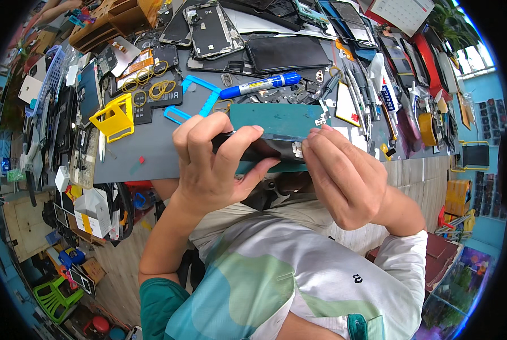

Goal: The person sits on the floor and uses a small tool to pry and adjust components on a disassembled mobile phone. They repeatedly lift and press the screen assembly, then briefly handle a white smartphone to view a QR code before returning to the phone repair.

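My left hand [212, 156] grips the left end of a thin, glossy black panel that looks like a phone screen [263, 148]. Its index finger lies along the upper edge and the thumb presses from below. The screen is tilted nearly edge-on above the table's front edge. At its right end my right hand [347, 175] is closed in a pinch, fingertips against the corner beside a small silvery connector piece [297, 149]. Whatever lies between those fingertips is hidden. Beneath the hands is a green work mat [265, 116], with a few small metal pieces [322, 116] at its right edge.
Beyond the mat lie a blue marker [259, 85], a blue plastic frame [208, 93] and a dark phone screen [287, 54]. To the left stand a yellow phone stand [114, 118] and rubber bands [162, 89]. Tweezers and pen-like tools [358, 88] lie right.
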The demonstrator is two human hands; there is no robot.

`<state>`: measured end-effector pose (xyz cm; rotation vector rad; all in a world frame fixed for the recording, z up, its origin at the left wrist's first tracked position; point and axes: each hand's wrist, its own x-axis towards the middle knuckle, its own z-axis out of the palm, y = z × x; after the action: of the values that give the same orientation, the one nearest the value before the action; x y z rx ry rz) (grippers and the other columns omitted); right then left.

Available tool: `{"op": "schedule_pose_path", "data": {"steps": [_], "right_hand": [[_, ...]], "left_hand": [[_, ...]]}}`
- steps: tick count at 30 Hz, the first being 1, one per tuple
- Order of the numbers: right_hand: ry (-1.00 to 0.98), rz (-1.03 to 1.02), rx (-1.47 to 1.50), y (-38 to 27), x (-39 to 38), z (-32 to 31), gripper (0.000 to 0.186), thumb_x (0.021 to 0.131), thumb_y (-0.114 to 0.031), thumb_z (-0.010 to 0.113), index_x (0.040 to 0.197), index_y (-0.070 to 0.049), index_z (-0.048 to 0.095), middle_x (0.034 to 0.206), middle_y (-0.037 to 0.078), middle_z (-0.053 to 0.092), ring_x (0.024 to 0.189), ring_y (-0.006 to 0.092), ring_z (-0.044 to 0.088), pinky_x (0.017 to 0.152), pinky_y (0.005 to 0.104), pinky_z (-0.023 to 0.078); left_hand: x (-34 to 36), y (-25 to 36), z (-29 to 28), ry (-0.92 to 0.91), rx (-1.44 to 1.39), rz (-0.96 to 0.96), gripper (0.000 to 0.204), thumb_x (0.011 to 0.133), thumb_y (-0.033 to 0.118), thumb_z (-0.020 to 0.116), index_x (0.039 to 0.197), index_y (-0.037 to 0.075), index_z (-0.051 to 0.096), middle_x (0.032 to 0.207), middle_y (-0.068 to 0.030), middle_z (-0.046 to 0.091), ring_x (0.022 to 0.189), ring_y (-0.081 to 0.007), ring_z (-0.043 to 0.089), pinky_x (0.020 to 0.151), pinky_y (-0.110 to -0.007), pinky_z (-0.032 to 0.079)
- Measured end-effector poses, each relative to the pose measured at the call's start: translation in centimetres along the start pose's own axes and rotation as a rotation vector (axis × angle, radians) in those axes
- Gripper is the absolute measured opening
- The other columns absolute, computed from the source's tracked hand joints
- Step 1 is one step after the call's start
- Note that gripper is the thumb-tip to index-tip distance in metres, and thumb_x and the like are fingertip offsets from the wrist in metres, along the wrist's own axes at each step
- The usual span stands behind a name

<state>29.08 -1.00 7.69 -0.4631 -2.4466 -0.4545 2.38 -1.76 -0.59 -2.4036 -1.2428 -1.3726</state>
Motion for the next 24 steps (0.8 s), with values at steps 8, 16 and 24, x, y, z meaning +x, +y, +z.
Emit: {"op": "schedule_pose_path", "data": {"steps": [8, 16, 24], "right_hand": [[-0.039, 0.075, 0.0, -0.2, -0.2, -1.1, 0.051, 0.058, -0.014, 0.066, 0.096, 0.018, 0.076, 0.108, 0.029, 0.073, 0.095, 0.041, 0.079, 0.086, 0.0467, 0.071], [-0.003, 0.2, 0.132, 0.1, 0.0, -1.0, 0.034, 0.074, 0.0, 0.084, 0.103, 0.016, 0.077, 0.106, 0.024, 0.073, 0.087, 0.0366, 0.079, 0.072, 0.0422, 0.066], [-0.055, 0.509, 0.345, 0.2, 1.1, -2.2, 0.023, 0.085, 0.008, 0.092, 0.105, 0.003, 0.081, 0.106, 0.013, 0.08, 0.083, 0.0275, 0.078, 0.068, 0.0376, 0.06]], "left_hand": [[0.1, 0.0, -0.2, -0.02, -0.004, -0.007, 0.072, 0.077, 0.039, 0.106, 0.139, 0.022, 0.074, 0.132, -0.0088, 0.054, 0.127, -0.0341, 0.047, 0.11, -0.049, 0.042], [0.0, -0.1, -0.2, -0.01, -0.002, 0.005, 0.071, 0.08, 0.042, 0.105, 0.14, 0.022, 0.074, 0.133, -0.0083, 0.054, 0.127, -0.0339, 0.047, 0.111, -0.048, 0.041], [-0.1, -0.2, -0.2, -0.001, 0.016, 0.028, 0.07, 0.081, 0.043, 0.104, 0.141, 0.022, 0.073, 0.133, -0.0083, 0.054, 0.127, -0.0338, 0.047, 0.111, -0.048, 0.04]]}}
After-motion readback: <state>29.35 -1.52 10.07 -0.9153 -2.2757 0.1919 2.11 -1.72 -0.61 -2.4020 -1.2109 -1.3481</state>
